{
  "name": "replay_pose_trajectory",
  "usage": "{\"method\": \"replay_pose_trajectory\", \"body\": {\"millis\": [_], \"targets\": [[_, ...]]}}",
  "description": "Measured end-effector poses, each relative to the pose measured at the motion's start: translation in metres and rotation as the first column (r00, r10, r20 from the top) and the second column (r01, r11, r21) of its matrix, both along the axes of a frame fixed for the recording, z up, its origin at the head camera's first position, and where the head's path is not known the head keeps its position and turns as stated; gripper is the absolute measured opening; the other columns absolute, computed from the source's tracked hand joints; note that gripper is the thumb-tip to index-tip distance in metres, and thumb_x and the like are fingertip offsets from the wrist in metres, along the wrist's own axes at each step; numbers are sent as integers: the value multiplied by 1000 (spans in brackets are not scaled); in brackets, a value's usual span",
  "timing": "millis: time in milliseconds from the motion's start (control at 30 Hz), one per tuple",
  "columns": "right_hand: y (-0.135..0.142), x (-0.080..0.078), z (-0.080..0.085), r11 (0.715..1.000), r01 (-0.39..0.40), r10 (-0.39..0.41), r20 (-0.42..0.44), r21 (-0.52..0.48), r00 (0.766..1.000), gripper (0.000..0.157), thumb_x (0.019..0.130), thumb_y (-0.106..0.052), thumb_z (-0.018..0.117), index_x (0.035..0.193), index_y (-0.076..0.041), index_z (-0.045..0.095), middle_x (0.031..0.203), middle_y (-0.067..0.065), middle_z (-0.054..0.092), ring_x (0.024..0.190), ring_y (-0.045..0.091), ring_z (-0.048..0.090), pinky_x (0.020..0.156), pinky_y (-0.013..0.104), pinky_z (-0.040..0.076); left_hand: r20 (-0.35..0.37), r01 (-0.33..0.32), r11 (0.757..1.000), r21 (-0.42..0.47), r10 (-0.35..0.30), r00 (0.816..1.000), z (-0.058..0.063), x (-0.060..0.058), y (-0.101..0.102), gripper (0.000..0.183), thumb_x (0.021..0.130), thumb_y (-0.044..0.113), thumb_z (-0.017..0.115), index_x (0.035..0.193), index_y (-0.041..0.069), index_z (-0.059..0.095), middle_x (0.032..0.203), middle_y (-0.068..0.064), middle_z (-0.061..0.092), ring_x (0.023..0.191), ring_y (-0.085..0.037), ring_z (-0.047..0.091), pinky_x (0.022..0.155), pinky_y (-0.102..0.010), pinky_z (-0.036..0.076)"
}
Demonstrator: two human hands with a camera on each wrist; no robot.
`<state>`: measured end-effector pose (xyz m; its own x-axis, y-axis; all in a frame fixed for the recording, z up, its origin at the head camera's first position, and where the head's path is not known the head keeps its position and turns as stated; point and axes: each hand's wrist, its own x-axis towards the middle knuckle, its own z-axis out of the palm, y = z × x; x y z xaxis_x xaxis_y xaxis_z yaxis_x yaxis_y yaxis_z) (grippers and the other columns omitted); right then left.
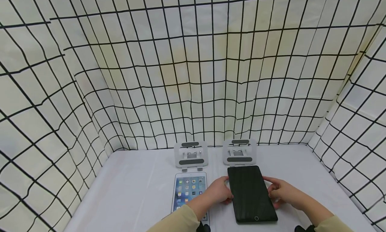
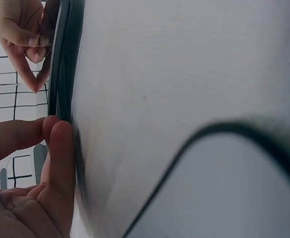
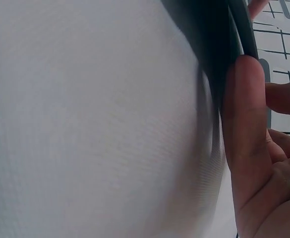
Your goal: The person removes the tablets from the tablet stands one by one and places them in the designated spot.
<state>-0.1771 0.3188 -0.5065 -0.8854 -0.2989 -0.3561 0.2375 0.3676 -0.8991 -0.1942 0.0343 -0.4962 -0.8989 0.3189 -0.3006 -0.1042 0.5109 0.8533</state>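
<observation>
A black tablet (image 1: 251, 193) lies screen up, slightly turned, at the front right of the white table, its round button towards me. My left hand (image 1: 219, 191) holds its left edge; in the left wrist view, thumb and forefinger of that hand (image 2: 30, 183) meet at the thin edge. On the opposite edge is my right hand (image 1: 280, 191), forefinger reaching along the side and the others bent. The right wrist view has the thumb of the right hand (image 3: 263, 163) against the tablet (image 3: 209, 44). Whether the tablet is slightly raised, I cannot tell.
A white tablet (image 1: 187, 188) with a lit screen of app icons lies left of the black one, partly behind my left forearm. Two white stands with grey pads, a left stand (image 1: 191, 161) and a right stand (image 1: 239, 159), are behind the tablets. Grid-patterned cloth walls (image 1: 205, 91) surround the table.
</observation>
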Motion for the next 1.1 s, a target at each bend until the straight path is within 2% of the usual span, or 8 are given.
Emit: {"method": "replay_pose_trajectory", "body": {"millis": [267, 433, 800, 867, 933, 1033, 1100], "targets": [[1, 0, 0, 1000, -13, 14, 37, -28, 999, 77, 85, 0, 57, 153, 8, 21, 93, 10, 58, 72, 20, 58, 60, 35, 54, -2, 48, 997, -67, -48, 999, 4, -5, 0, 69, 78, -2, 73, 142, 0, 47, 63, -6, 65, 49, -18, 56, 48, -30, 45], [3, 0, -2, 1000, -13, 14, 57, -20, 998, 78, 85, -1, 57, 153, 8, 19, 94, 10, 58, 75, 20, 58, 61, 35, 54, -17, 81, 991, -107, -83, 996, 4, -7, 0, 68, 78, 0, 74, 140, -2, 48, 63, -5, 65, 50, -17, 54, 49, -29, 41], [4, -3, -1, 1000, -15, 15, 54, 5, 998, 78, 86, 0, 57, 153, 7, 19, 91, 11, 59, 75, 20, 58, 60, 34, 55, -58, 88, 985, -150, -98, 994, -1, -6, 3, 70, 78, 3, 78, 142, -1, 48, 61, -4, 63, 49, -16, 53, 54, -30, 44], [4, -3, 0, 1000, -16, 15, 46, 15, 999, 77, 86, 0, 57, 153, 7, 19, 91, 11, 59, 74, 20, 58, 60, 34, 55, -82, 98, 978, -183, -114, 990, 0, -7, 3, 72, 77, 4, 80, 141, -2, 48, 77, -8, 69, 60, -17, 59, 64, -33, 50], [3, -2, 0, 1000, -16, 15, 38, 23, 999, 77, 86, 0, 57, 153, 7, 20, 91, 11, 58, 74, 20, 58, 59, 35, 55, -91, 110, 969, -220, -133, 987, 1, -7, 3, 75, 76, 7, 81, 142, -1, 48, 101, -13, 71, 78, -21, 63, 78, -39, 52], [3, -1, -1, 999, -18, 17, 35, 33, 999, 76, 87, 1, 57, 153, 8, 20, 91, 11, 59, 74, 21, 58, 59, 35, 55, -97, 132, 950, -283, -165, 981, 1, -7, 3, 79, 75, 13, 84, 144, 2, 48, 134, -15, 60, 104, -24, 59, 100, -45, 46], [3, 0, -1, 999, -21, 19, 38, 36, 999, 76, 86, 1, 57, 153, 8, 20, 90, 11, 59, 74, 21, 59, 60, 36, 55, -85, 147, 944, -296, -179, 980, 0, -6, 2, 81, 75, 15, 84, 146, 3, 47, 139, -15, 56, 105, -25, 59, 102, -46, 44]]}}
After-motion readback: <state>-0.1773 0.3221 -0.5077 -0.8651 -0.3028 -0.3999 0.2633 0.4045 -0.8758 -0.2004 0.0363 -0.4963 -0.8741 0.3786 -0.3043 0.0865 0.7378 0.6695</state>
